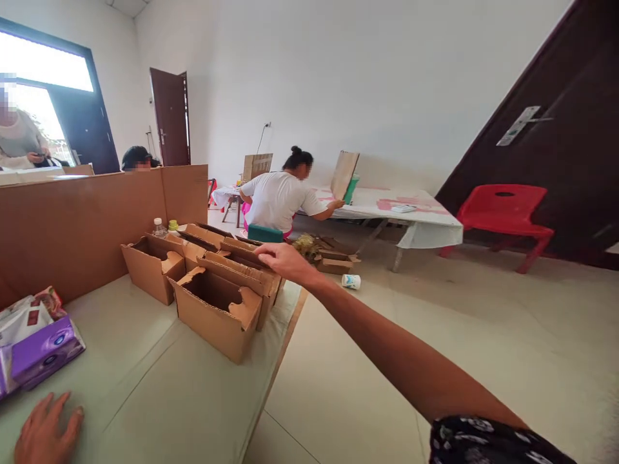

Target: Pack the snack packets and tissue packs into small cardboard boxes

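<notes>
My right hand (283, 259) reaches out over the far right of a group of open brown cardboard boxes. Its fingers are closed at the top edge of a cardboard box (242, 252) in the back row; the fingertips are partly hidden. Nearest to me stands another open cardboard box (207, 327), its inner flaps cut in curves. To its left is one more open cardboard box (149, 274). My left hand (48, 433) lies on the table with its fingers spread, holding nothing, just below a purple tissue pack (46, 351).
A tall cardboard panel (82, 225) borders the table (145, 386) behind the boxes. A clear bottle (158, 227) stands by it. A person in a white shirt (283, 200) sits at another table (425, 216). A paper cup (351, 281) lies on the floor; a red chair (503, 209) stands right.
</notes>
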### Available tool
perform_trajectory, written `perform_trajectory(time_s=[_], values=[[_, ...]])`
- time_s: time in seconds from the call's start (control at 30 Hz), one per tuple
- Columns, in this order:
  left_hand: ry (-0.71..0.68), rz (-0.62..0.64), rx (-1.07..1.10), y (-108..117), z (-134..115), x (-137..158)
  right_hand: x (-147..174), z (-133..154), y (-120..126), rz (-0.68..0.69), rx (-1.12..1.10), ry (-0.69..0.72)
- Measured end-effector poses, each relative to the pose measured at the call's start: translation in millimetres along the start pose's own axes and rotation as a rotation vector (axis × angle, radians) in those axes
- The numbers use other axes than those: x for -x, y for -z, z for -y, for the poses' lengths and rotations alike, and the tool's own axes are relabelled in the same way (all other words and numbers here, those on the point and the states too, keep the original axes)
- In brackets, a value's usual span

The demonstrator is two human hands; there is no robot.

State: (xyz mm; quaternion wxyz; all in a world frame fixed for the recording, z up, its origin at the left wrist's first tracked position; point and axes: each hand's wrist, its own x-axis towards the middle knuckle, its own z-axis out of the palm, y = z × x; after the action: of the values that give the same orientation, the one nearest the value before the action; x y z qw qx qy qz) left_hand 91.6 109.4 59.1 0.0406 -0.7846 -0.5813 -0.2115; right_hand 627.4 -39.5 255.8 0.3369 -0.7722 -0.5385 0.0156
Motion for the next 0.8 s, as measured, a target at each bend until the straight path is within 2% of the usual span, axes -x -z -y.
perform_trajectory(time_s=[0.1,0.2,0.33,0.4,0.47,0.53,0.6,0.67,0.73,0.8], values=[[-0.101,-0.009,0.130,-10,-50,-8,-7,-11,-10,0.120,-0.044,0.046],[-0.226,-0.044,0.264,-6,-120,-13,0,-16,-20,0.211,-0.211,0.117],[-0.462,-0.056,0.345,30,-215,-25,-4,-30,-19,0.501,-0.750,0.052],[-0.628,-0.080,0.350,53,-260,-38,-12,-37,-19,0.588,-0.840,0.001],[-0.824,-0.062,0.325,71,-301,-54,-19,-39,-23,0.602,-0.798,0.018],[-0.949,0.093,0.240,83,-337,-72,-25,-36,-28,0.590,-0.650,0.084],[-1.017,0.264,0.158,85,-364,-87,-29,-32,-30,0.545,-0.377,0.138],[-1.039,0.353,0.115,82,-380,-97,-34,-29,-30,0.464,-0.114,0.151],[-1.025,0.363,0.099,75,-386,-102,-42,-28,-31,0.419,0.034,0.131],[-0.998,0.350,0.083,68,-387,-102,-53,-29,-35,0.439,0.118,0.095]])
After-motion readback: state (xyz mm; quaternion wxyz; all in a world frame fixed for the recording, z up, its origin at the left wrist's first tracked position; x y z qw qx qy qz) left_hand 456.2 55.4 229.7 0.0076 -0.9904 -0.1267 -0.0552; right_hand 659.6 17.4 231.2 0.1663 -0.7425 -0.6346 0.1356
